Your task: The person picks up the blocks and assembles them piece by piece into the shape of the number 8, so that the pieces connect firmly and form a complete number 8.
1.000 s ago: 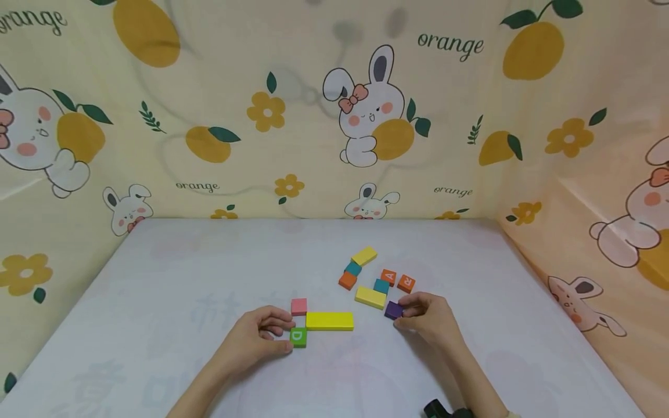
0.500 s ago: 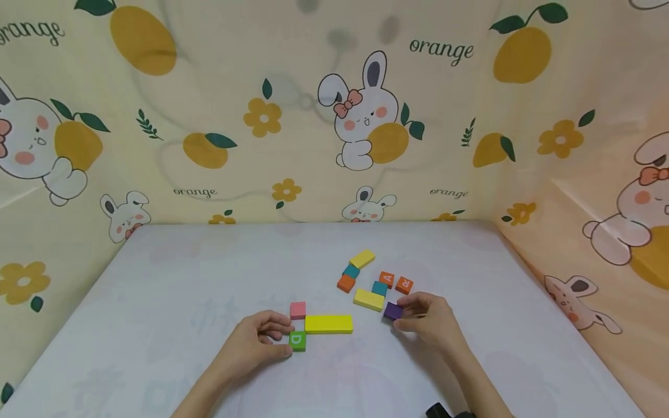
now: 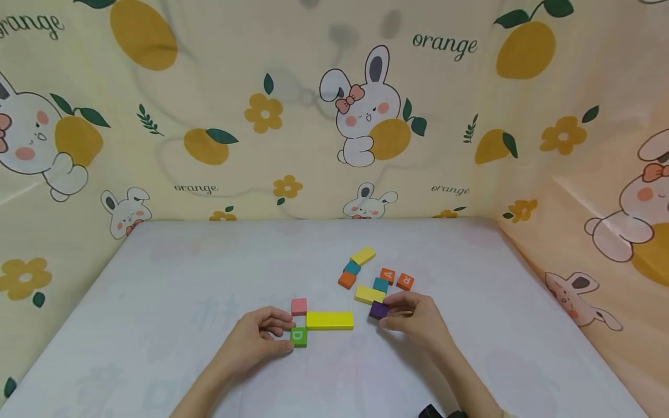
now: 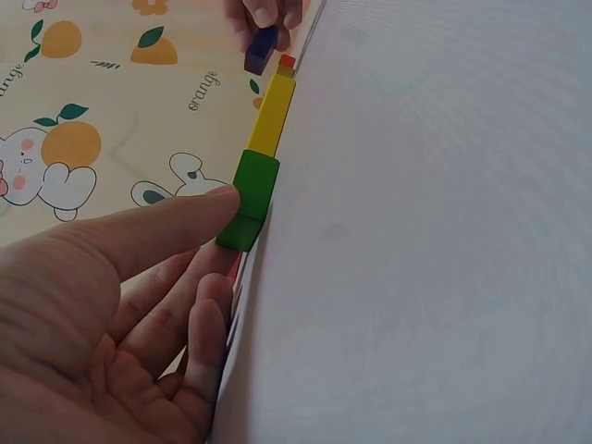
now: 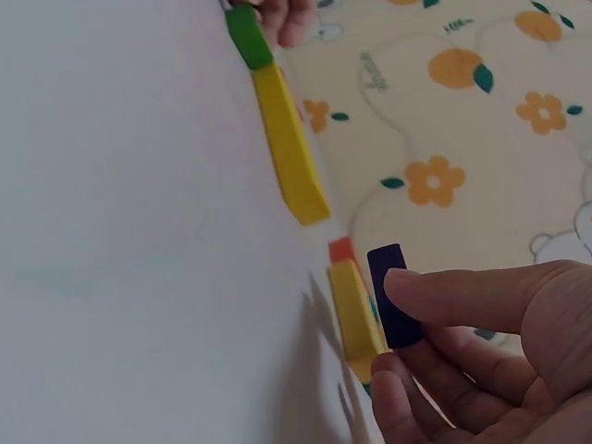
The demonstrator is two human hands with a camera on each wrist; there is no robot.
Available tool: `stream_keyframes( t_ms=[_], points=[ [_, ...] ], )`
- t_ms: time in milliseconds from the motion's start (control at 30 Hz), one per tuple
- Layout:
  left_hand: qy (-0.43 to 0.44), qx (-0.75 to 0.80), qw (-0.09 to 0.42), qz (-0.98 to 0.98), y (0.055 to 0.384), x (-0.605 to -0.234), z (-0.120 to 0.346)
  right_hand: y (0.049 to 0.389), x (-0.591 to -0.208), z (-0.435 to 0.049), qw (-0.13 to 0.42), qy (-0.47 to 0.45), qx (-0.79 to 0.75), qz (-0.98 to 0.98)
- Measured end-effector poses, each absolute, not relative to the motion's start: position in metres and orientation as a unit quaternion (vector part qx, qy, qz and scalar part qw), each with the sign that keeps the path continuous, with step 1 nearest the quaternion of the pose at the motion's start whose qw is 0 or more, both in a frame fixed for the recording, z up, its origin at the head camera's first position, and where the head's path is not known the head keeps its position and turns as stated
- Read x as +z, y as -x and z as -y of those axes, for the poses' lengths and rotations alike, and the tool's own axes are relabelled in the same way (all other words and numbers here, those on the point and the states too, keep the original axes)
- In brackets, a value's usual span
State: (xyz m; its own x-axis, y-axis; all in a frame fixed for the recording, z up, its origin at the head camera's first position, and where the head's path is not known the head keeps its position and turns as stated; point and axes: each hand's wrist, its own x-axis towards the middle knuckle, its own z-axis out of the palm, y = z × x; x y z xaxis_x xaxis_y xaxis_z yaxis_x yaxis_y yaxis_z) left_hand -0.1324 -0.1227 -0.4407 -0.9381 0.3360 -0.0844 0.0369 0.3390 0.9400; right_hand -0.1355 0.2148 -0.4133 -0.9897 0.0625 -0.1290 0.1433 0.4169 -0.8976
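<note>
In the head view, my left hand [image 3: 261,331] is at a green letter block [image 3: 299,337], marked D. The thumb lies against its near side and the curled fingers reach behind it, as the left wrist view also shows. A pink block [image 3: 299,306] stands just beyond, and a long yellow block [image 3: 330,320] extends rightward from between the two. My right hand [image 3: 415,316] pinches a purple block [image 3: 378,310] between thumb and fingers. The right wrist view shows this dark block [image 5: 395,296] raised above the table, near a shorter yellow block [image 3: 369,294].
Behind the right hand lie a teal block [image 3: 381,285] and orange letter blocks A [image 3: 388,276] and R [image 3: 405,281]. Farther back, an orange block [image 3: 347,280], a teal block [image 3: 352,267] and a yellow block [image 3: 363,256] form a slanted row on the white table [image 3: 209,273].
My right hand has moved left with the purple block, toward the long yellow block. The left hand keeps its place at the green block.
</note>
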Motion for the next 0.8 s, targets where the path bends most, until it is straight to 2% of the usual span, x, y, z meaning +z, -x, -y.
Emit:
stream_keyframes(
  t_ms=[433, 800],
  points=[
    [-0.112, 0.564, 0.136, -0.807, 0.133, -0.440, 0.122, 0.153, -0.420, -0.190, 0.034, -0.012, -0.476, -0.879],
    [-0.107, 0.560, 0.136, -0.810, 0.134, -0.441, 0.123, 0.172, -0.416, -0.183, 0.060, -0.012, -0.479, -0.875]
  ],
)
